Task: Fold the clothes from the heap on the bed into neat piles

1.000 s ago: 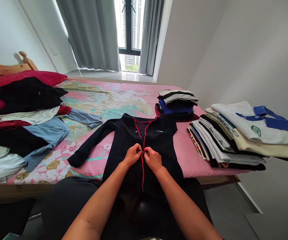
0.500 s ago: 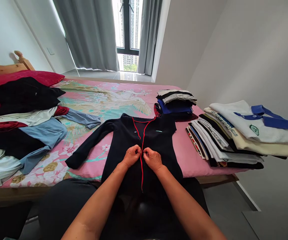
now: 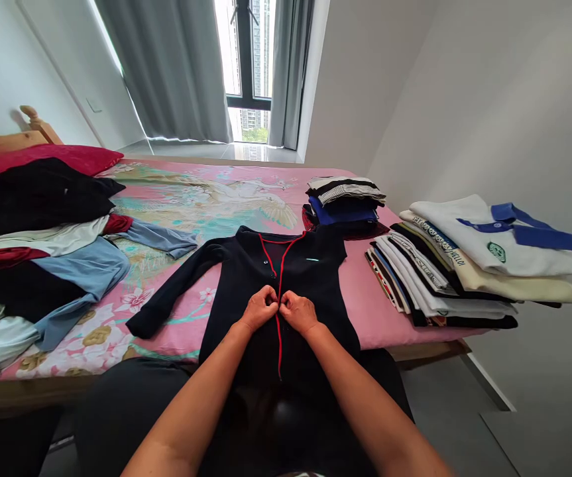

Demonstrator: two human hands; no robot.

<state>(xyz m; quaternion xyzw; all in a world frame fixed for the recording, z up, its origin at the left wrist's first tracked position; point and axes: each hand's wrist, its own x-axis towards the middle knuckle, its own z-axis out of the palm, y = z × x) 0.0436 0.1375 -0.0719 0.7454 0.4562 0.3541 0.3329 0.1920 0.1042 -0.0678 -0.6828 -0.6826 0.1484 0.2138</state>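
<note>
A black cardigan [image 3: 236, 285] with red trim lies face up on the bed's near edge, its left-side sleeve stretched out across the sheet. My left hand [image 3: 260, 309] pinches one front edge of it at the middle, fingers closed. Right beside it, my right hand [image 3: 298, 311] pinches the opposite front edge, and the fingertips of both hands nearly meet over the red trim. A snap or button shows on the upper front, where the neckline gapes. Whatever fastener sits between my fingers is hidden.
On the right stands a stack of folded shirts [image 3: 445, 285], topped by a white polo shirt [image 3: 479, 232]. A smaller folded pile [image 3: 348, 205] sits behind the cardigan. Loose clothes [image 3: 52, 258] are heaped at left on the pink floral bedsheet [image 3: 206, 185], near a red pillow [image 3: 77, 159].
The view has shifted slightly, so everything appears a little further left. Both hands stay pinched at the cardigan's front, with only small finger movement.
</note>
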